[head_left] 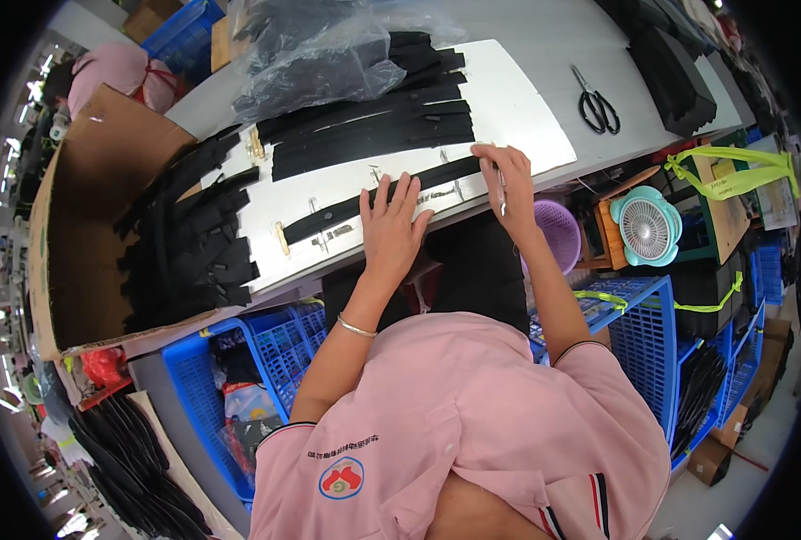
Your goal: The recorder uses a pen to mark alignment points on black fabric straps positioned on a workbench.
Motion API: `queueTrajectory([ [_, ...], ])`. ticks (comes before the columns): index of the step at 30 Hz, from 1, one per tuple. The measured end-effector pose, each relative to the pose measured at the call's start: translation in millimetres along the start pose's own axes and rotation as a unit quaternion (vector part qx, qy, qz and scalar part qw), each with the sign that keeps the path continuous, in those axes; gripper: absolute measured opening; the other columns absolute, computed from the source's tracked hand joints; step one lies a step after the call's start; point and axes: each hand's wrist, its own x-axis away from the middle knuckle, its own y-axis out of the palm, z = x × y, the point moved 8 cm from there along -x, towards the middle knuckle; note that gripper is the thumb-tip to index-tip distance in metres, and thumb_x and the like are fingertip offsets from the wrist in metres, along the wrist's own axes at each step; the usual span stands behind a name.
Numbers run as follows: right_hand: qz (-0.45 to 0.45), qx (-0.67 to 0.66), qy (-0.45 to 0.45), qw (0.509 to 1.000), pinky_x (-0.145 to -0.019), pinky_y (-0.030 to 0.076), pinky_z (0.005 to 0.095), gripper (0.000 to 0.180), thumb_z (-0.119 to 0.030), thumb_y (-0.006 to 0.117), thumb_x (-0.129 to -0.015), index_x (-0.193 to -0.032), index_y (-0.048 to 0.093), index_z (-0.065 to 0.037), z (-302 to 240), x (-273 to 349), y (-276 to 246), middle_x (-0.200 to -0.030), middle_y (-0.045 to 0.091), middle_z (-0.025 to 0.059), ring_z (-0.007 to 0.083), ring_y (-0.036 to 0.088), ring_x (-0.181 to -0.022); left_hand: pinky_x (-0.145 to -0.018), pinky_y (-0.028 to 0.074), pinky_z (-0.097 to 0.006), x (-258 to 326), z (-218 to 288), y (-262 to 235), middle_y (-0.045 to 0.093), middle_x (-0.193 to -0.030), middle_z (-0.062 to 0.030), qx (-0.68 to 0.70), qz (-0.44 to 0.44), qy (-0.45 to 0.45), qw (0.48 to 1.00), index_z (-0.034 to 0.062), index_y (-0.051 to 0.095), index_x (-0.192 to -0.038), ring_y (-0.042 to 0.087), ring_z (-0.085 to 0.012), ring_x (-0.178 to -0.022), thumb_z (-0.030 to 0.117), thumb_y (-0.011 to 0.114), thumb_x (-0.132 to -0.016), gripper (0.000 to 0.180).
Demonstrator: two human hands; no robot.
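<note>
A long black fabric strip (333, 214) lies across the white board (517, 99) in front of me. My left hand (391, 219) rests flat on its middle, fingers stretched out. At the strip's right end, my right hand (507, 180) has its fingertips on or just over the fabric. A slim, pale pen (501, 198) is held in that hand, its tip hidden by the fingers. Beyond the hands, several similar black strips (364, 139) lie in a layered stack on the board. Small dark marks and bits of tape show on the board around the strip.
Clear plastic sheeting (328, 76) covers part of the stack. A cardboard box (85, 225) with black strips spilling out stands left. Black scissors (596, 103) lie far right. Blue baskets (643, 351), a teal fan (650, 227) and a purple basket (558, 236) are below the table edge.
</note>
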Motion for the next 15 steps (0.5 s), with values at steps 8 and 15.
queueTrajectory([
  [8,-0.074,-0.223,0.178,0.956,-0.061,0.047,0.0279,0.016,-0.018,0.070,-0.097,-0.099,0.075,-0.003,42,-13,64,-0.078,0.070,0.0074,0.0144,0.063,-0.066,-0.120,0.027,-0.060,0,1,1,0.058,-0.149,-0.0092,-0.008,0.019,0.005,1.000,0.0089,0.058,-0.144,0.045,-0.0355,-0.143,0.035,0.067,-0.098,0.054],
  [15,-0.107,-0.120,0.139,0.977,-0.061,0.050,0.0339,0.024,-0.027,0.066,-0.098,-0.096,0.073,-0.005,43,-12,72,-0.076,0.070,0.0127,0.0240,0.067,-0.065,-0.119,0.028,-0.059,3,2,1,0.059,-0.147,-0.0083,-0.008,0.031,-0.005,0.999,0.0088,0.060,-0.143,0.045,-0.0341,-0.143,0.036,0.068,-0.097,0.054],
])
